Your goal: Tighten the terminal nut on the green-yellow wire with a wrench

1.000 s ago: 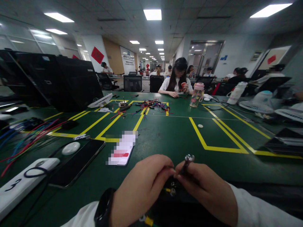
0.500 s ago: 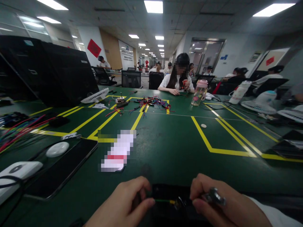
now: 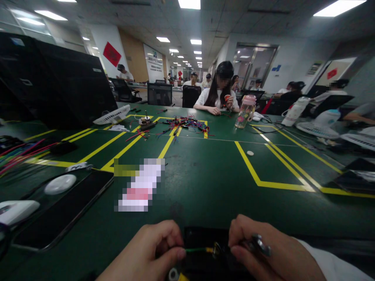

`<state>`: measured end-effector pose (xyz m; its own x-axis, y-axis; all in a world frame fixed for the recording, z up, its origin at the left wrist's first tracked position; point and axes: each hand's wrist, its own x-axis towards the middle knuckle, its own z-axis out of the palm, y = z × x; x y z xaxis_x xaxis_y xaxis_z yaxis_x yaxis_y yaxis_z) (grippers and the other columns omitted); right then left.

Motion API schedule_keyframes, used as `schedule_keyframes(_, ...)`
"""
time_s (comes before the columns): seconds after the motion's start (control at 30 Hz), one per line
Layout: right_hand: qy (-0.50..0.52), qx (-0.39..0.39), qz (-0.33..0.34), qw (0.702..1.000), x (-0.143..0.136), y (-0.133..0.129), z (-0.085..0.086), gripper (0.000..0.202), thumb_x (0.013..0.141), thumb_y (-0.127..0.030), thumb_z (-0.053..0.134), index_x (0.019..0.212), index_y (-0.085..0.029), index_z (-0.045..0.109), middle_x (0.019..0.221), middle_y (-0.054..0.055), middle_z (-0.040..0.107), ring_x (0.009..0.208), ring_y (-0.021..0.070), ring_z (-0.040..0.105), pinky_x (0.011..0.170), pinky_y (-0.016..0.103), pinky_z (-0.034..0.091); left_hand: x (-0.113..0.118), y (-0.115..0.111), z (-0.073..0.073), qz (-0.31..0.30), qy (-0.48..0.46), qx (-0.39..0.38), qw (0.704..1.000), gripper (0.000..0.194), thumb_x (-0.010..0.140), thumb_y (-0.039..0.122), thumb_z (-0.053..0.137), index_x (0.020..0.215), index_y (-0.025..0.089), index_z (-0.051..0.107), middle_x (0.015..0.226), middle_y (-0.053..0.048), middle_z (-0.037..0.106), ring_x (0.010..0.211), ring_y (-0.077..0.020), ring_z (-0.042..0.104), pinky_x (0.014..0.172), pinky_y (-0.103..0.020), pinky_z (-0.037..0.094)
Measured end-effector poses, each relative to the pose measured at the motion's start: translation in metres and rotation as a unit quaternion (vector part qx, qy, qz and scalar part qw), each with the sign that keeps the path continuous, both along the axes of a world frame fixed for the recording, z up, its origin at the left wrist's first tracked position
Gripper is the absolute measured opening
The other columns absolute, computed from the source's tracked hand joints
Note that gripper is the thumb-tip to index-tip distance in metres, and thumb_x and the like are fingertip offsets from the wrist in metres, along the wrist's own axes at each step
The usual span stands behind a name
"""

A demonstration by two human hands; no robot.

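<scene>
At the near edge of the table, my left hand point(image 3: 158, 246) is closed in a pinch on a thin green wire point(image 3: 195, 249). The wire runs rightward to a yellow sleeve point(image 3: 209, 250) beside a small, blurred ring-like part point(image 3: 216, 249). My right hand point(image 3: 258, 244) is closed around a shiny metal tool point(image 3: 260, 245); one end sticks out above the hand and its kind is unclear. Its fingertips are just right of the ring-like part. Beneath both hands lies a dark, flat surface point(image 3: 205, 234). A small white ring point(image 3: 173, 274) and a yellow piece point(image 3: 183, 277) show below my left hand.
A phone with a lit screen point(image 3: 143, 185) lies ahead, a dark tablet-like slab point(image 3: 64, 210) to the left. Tangled wires point(image 3: 190, 124) lie farther back, near a pink-lidded bottle point(image 3: 245, 111). A co-worker point(image 3: 218, 93) sits opposite. A black computer case point(image 3: 67, 82) stands at left.
The whole view has shifted slightly. More green wire shows between my hands, and the white ring and yellow piece have come into sight. Both hands keep their grips.
</scene>
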<state>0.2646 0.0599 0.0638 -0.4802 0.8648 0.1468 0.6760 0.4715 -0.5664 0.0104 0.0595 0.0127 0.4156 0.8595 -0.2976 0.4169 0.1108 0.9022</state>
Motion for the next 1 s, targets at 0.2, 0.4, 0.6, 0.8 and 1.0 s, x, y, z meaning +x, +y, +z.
schedule_keyframes(0.2,-0.002,0.035,0.005,0.999,0.001,0.0,-0.015,0.01,0.084,-0.027,0.048,0.075,-0.028,0.05,0.06,-0.006,0.061,0.046,0.0151,0.057,0.04,0.023,0.035,0.002,0.001,0.006,0.002,-0.022,-0.011,1.0,0.007,0.082,0.022,0.061,0.08,0.016,0.057,0.063,0.005,0.051,0.051,-0.009,0.048,0.04,-0.014,0.04)
schedule_keyframes(0.4,0.006,0.051,0.055,0.997,0.007,0.002,-0.02,0.014,0.089,-0.035,0.049,0.078,-0.026,0.048,0.061,-0.004,0.061,0.046,0.014,0.057,0.04,0.022,0.036,0.004,0.005,0.014,-0.014,-0.012,0.004,1.0,0.006,0.081,0.021,0.061,0.081,0.016,0.058,0.061,0.005,0.052,0.047,-0.0081,0.048,0.04,-0.014,0.039)
schedule_keyframes(0.6,0.018,0.045,0.058,0.997,0.005,0.003,-0.02,0.019,0.09,-0.038,0.047,0.076,-0.025,0.047,0.061,-0.003,0.059,0.046,0.0137,0.054,0.041,0.022,0.036,0.005,0.002,0.017,-0.01,-0.008,0.004,1.0,0.008,0.08,0.023,0.061,0.081,0.016,0.058,0.061,0.005,0.051,0.05,-0.0099,0.05,0.042,-0.015,0.039)
schedule_keyframes(0.8,0.05,-0.064,-0.031,0.996,0.002,-0.005,0.0,0.018,0.09,-0.028,0.039,0.075,-0.024,0.048,0.068,0.0,0.053,0.06,0.0161,0.052,0.055,0.029,0.042,-0.008,-0.006,0.012,-0.017,0.029,0.065,0.997,0.03,0.076,0.026,0.068,0.105,0.023,0.063,0.089,0.0,0.062,0.072,-0.0158,0.056,0.062,-0.022,0.045)
schedule_keyframes(1.0,0.031,-0.03,-0.019,0.999,0.002,-0.01,-0.009,0.018,0.088,-0.03,0.04,0.073,-0.025,0.049,0.066,0.0,0.057,0.057,0.0177,0.054,0.052,0.03,0.039,-0.007,-0.006,0.021,-0.047,0.064,0.05,0.996,0.037,0.068,0.015,0.075,0.1,0.029,0.063,0.093,0.006,0.063,0.081,-0.0173,0.056,0.067,-0.021,0.04)
